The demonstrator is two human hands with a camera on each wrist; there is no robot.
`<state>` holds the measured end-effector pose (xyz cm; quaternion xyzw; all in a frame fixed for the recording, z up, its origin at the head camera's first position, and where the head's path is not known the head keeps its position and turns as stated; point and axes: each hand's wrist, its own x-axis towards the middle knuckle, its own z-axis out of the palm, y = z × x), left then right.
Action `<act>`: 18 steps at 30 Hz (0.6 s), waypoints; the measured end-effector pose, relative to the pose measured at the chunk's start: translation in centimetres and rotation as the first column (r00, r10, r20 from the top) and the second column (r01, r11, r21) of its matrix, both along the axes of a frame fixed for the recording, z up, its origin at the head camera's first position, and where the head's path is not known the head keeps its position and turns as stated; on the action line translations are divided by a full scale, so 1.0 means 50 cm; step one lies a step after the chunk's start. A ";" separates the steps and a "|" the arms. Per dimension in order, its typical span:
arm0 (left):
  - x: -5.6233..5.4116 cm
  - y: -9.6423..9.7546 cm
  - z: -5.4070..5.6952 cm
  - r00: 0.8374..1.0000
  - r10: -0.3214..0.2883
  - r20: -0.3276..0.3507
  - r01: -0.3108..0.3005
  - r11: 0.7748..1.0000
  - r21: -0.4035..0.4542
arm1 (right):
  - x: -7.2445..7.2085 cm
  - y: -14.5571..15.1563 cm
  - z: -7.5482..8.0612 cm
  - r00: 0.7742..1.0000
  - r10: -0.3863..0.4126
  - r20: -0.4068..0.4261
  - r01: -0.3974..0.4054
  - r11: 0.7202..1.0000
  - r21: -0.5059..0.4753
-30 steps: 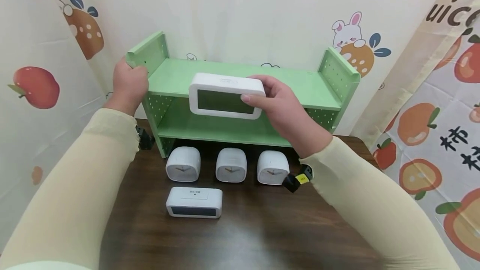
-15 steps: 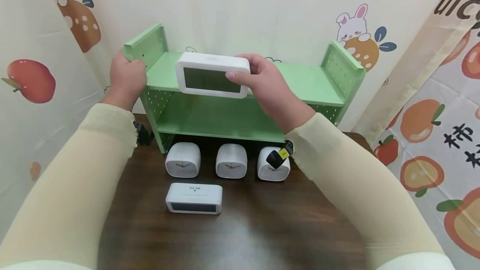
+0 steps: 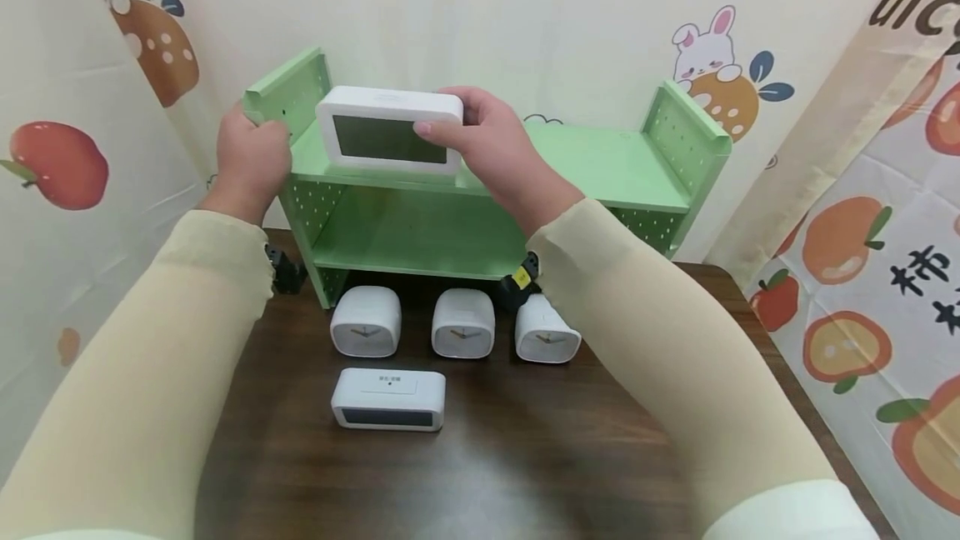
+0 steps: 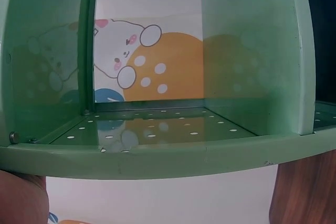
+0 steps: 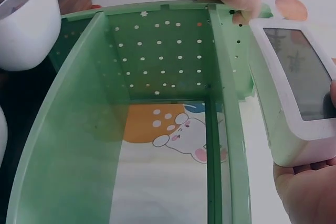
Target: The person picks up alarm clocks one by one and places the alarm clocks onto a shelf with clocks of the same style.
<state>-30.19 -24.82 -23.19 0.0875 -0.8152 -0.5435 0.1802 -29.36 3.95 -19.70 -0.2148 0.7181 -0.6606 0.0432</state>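
The green shelf rack (image 3: pixel 600 161) stands unmoved on the worktop (image 3: pixel 487 457). The left hand (image 3: pixel 251 158) still grips its left side panel. The right hand (image 3: pixel 491 148), fingers curled round the white digital clock (image 3: pixel 388 130), has carried it left and upward, over the top shelf's left end.

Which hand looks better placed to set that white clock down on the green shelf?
Probably the right hand: it already grips the white digital clock, held just above the left end of the green shelf's top board. The left hand is busy gripping the shelf's left side panel.
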 end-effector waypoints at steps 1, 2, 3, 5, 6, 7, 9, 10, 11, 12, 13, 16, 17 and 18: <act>0.000 0.000 0.001 1.000 0.000 0.001 0.000 1.000 0.000 | -0.002 -0.004 0.002 1.000 0.000 0.005 0.000 1.000 -0.004; 0.001 -0.001 0.002 1.000 0.000 0.004 0.000 1.000 0.001 | -0.005 -0.007 0.004 1.000 -0.003 0.010 0.003 1.000 -0.007; 0.001 -0.001 0.003 1.000 -0.001 0.006 0.001 1.000 0.001 | -0.008 -0.010 0.007 1.000 -0.007 0.019 0.007 1.000 -0.011; 0.002 -0.001 0.004 1.000 -0.004 0.008 0.004 1.000 0.006 | -0.015 -0.014 0.009 0.999 -0.016 0.029 0.017 1.000 -0.015; 0.002 0.000 0.005 1.000 -0.006 0.007 0.006 1.000 0.004 | -0.020 -0.015 0.010 0.999 -0.022 0.035 0.023 1.000 -0.018; 0.002 0.000 0.005 1.000 -0.008 0.004 0.008 1.000 0.005 | -0.026 -0.016 0.010 0.999 -0.026 0.035 0.027 0.999 -0.022; 0.002 0.002 0.005 1.000 -0.008 -0.001 0.008 1.000 0.000 | -0.038 -0.015 0.009 0.998 -0.031 0.046 0.033 0.999 -0.038; 0.003 0.002 0.005 1.000 -0.009 0.000 0.009 1.000 0.000 | -0.045 -0.013 0.009 0.998 -0.031 0.051 0.033 0.998 -0.046; 0.003 0.002 0.005 1.000 -0.009 -0.001 0.008 1.000 -0.006 | -0.052 -0.012 0.008 0.998 -0.029 0.062 0.032 0.998 -0.059; 0.003 0.002 0.005 1.000 -0.009 -0.003 0.009 1.000 -0.009 | -0.059 -0.010 0.007 0.998 -0.027 0.062 0.031 0.997 -0.066; 0.003 0.002 0.005 1.000 -0.008 -0.004 0.008 1.000 -0.011 | -0.066 -0.008 0.005 0.998 -0.022 0.064 0.027 0.997 -0.073; 0.004 0.001 0.003 1.000 -0.011 0.008 0.011 1.000 -0.015 | -0.083 -0.003 0.002 0.996 -0.018 0.089 0.025 0.996 -0.085; 0.004 0.001 0.003 1.000 -0.012 0.011 0.012 1.000 -0.017 | -0.089 -0.002 0.001 0.995 -0.020 0.095 0.028 0.996 -0.084; 0.005 0.001 0.003 1.000 -0.014 0.015 0.014 1.000 -0.017 | -0.094 -0.001 0.000 0.995 -0.023 0.098 0.031 0.996 -0.080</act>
